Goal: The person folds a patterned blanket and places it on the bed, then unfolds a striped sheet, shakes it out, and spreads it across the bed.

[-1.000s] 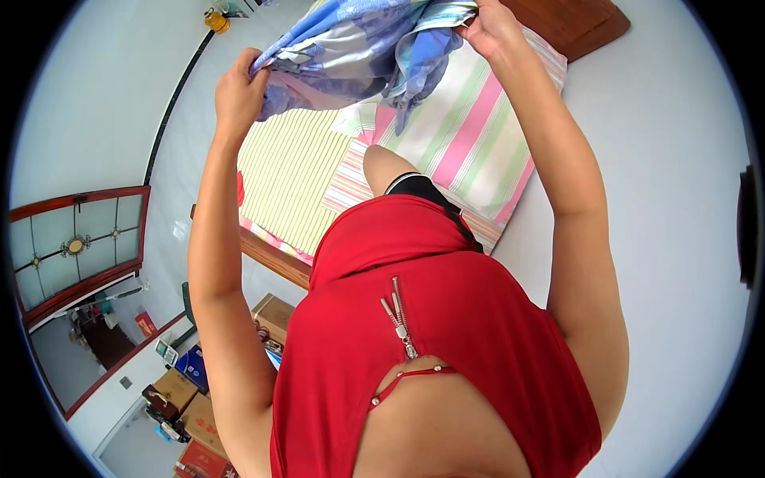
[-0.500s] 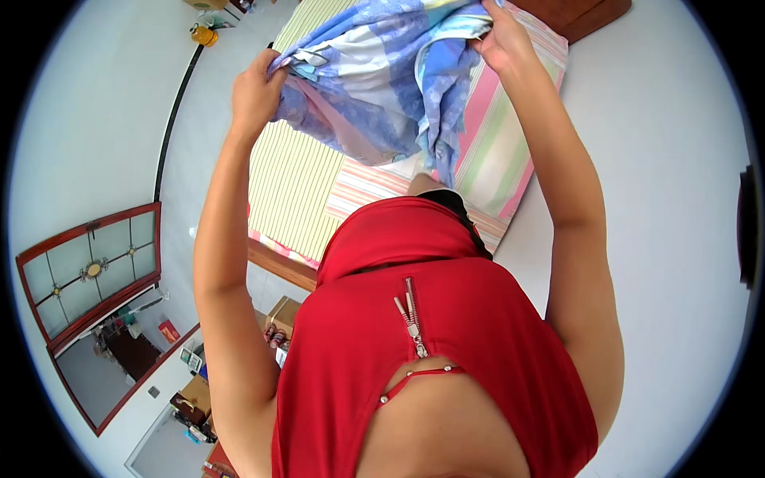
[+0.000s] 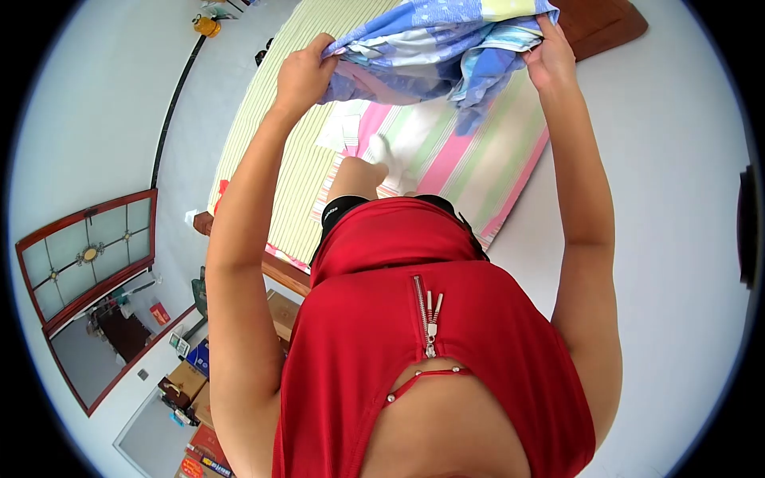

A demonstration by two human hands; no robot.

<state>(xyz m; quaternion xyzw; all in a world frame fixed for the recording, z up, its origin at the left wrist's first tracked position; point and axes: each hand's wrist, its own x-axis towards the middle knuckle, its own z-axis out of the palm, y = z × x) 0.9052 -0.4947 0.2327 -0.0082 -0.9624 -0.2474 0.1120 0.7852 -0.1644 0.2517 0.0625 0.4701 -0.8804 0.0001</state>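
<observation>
A blue patterned bedding cloth point(image 3: 422, 49), with white and yellow patches, hangs bunched between my raised hands; its exact kind I cannot tell. My left hand point(image 3: 305, 77) is closed on its left edge, thumb on top. At the other end, my right hand point(image 3: 551, 60) grips the upper right part. The loose lower folds hang above a bed point(image 3: 454, 155) with pink, green and white stripes. A yellow-green striped mat or sheet point(image 3: 267, 143) covers the bed's left side.
My white-socked foot point(image 3: 379, 149) is on the bed. The brown wooden headboard point(image 3: 598, 32) stands at the upper right, near a pale wall point(image 3: 661, 199). Stacked boxes point(image 3: 188, 378) are at the lower left, below a framed glass window point(image 3: 92, 255). A yellow bottle point(image 3: 207, 26) is at the upper left.
Both hands have moved to the right with the cloth, which is lifted and stretched more across. Its hanging folds sit higher, uncovering more of the striped bed and my foot.
</observation>
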